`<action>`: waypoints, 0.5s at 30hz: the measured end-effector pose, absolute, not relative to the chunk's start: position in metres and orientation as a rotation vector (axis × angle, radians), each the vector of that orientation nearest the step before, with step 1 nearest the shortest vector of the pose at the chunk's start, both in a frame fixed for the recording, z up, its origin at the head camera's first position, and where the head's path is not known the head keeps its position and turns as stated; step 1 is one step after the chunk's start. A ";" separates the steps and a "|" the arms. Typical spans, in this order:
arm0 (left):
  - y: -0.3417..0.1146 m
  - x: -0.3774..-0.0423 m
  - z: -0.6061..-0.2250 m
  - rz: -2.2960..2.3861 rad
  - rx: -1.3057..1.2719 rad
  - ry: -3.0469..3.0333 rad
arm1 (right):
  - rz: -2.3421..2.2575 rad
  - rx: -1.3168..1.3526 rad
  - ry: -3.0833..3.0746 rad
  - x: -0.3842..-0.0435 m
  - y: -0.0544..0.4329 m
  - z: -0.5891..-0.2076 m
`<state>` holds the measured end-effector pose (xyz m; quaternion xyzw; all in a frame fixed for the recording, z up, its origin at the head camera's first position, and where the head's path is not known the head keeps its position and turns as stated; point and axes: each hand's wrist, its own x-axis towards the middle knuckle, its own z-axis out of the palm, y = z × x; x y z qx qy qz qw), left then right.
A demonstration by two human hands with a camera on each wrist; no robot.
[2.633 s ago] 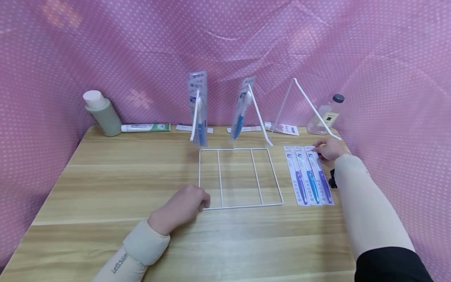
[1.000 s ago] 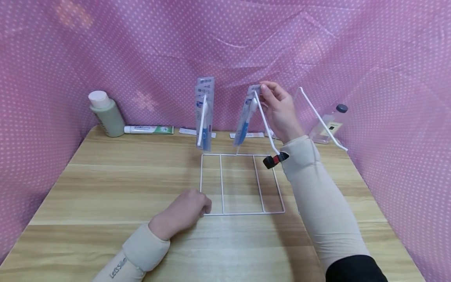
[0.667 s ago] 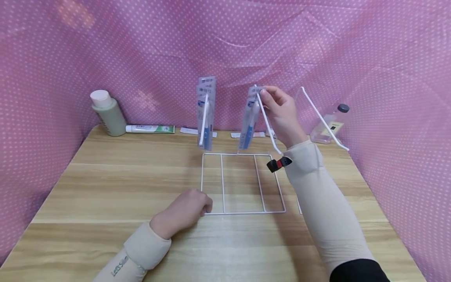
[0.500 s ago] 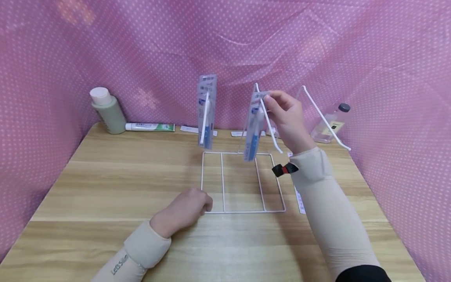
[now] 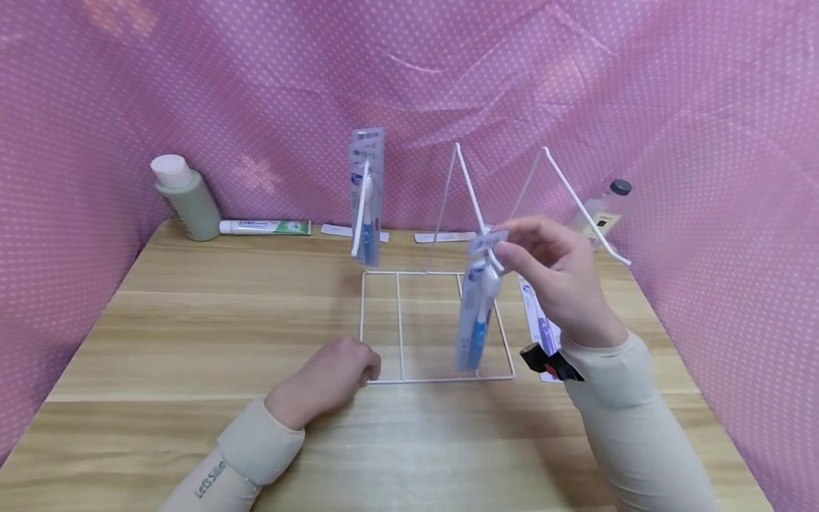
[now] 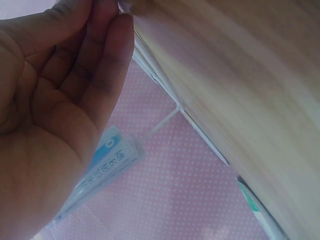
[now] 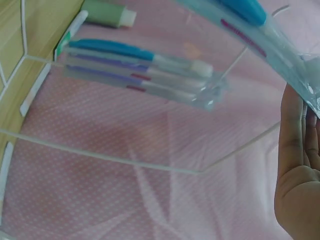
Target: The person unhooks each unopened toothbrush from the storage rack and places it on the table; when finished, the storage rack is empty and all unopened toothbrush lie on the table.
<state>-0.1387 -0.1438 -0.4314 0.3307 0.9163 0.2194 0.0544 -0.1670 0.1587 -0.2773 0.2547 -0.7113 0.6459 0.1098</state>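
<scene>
With the rack [image 5: 441, 380] as dial and 12 at its far side, the packet [image 5: 472, 313] dangled over the 2 o'clock part of the base, its top at the upturned tip of the middle hook [image 5: 469, 181], pinched between the thumb and fingers of the right hand [image 5: 550, 274]. Snagging looked the likeliest trouble: that bent tip could have caught the packet and torn it under a sideways tug. A hard pull might have tipped the rack, had the left hand [image 5: 323, 380] loosened its curled grip on the 8 o'clock corner. The slick top edge, thinly held, also risked a slip. The wrist strap [image 5: 552, 364], overlapping the flat pack [image 5: 544, 327] at 3 o'clock, could have nudged it. The packet was long, narrow and clear, glossy over a blue-handled brush; the hanging packs [image 5: 374, 199] at 11 matched that shape. The rack was thin, round white wire, the table [image 5: 192, 341] wood-grained, the cloth [image 5: 256, 71] pink, dotted and creased.
</scene>
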 end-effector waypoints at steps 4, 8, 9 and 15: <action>-0.143 -0.139 -0.430 0.670 0.998 2.772 | 1.890 0.798 -2.013 -0.147 0.165 -0.271; -0.141 -0.139 -0.430 0.661 0.997 2.763 | 1.968 0.726 -1.939 -0.123 0.184 -0.271; -0.141 -0.139 -0.430 0.659 0.996 2.763 | 1.983 0.701 -1.933 -0.118 0.192 -0.273; -0.139 -0.140 -0.427 0.637 1.008 2.786 | 1.862 0.338 -2.259 -0.110 0.264 -0.298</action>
